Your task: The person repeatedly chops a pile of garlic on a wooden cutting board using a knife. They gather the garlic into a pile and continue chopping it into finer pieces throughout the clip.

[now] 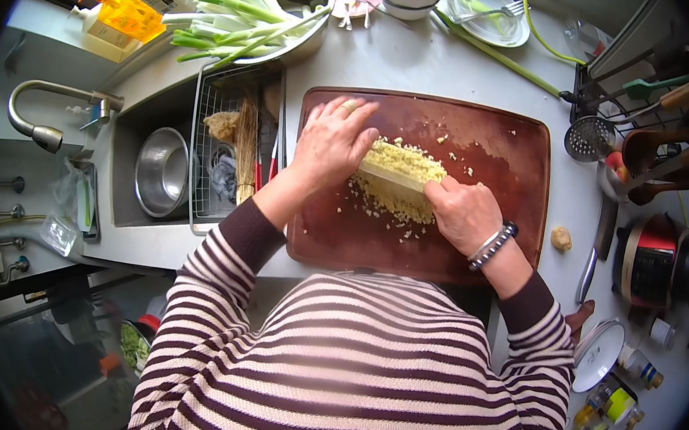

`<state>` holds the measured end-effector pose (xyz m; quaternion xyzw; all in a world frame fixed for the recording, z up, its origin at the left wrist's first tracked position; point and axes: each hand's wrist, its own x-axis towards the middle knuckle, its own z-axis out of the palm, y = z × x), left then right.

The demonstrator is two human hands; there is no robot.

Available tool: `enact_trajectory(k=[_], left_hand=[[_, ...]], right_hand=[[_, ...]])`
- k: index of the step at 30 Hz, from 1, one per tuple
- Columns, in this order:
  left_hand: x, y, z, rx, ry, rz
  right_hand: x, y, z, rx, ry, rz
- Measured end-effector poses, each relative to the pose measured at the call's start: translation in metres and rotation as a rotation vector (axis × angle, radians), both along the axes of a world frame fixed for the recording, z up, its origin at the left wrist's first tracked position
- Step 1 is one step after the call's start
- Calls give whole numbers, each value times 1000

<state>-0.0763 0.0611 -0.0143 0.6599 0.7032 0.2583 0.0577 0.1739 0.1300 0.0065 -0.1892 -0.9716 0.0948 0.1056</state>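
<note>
A reddish-brown cutting board (500, 168) lies on the counter with a pile of finely chopped pale yellow food (407, 162) on it, perhaps ginger or garlic. My right hand (467, 215) grips a knife at the right end of its blade (392, 177), which lies across the pile; the handle is hidden in my fist. At the blade's left end is my left hand (336, 142), fingers extended above the board; whether its fingertips or palm touch the blade I cannot tell. Loose crumbs are scattered around the pile.
Left of the board, a wire basket (196, 136) sits over the sink beside a metal bowl (163, 171). Spring onions (238, 27) fill a steel basin (323, 30) at the back. On the right are a ginger piece (561, 238), another knife (600, 242) and hanging utensils.
</note>
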Motion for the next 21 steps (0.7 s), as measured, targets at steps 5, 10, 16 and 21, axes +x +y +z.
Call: enact_trajectory(k=[5,10,16,21], left_hand=[[7,-5,11,87,36,-1],[12,-8,0,2,40,-48],[17,-22,0,36,85,-14],[23,-24,12,28,108,-15]], right_hand=[[7,-4,12,5,2,10],[11,-13,2,-17,9,-16],[19,-32,4,-2,-3,-32],[24,-38,15,-5,-2,-52]])
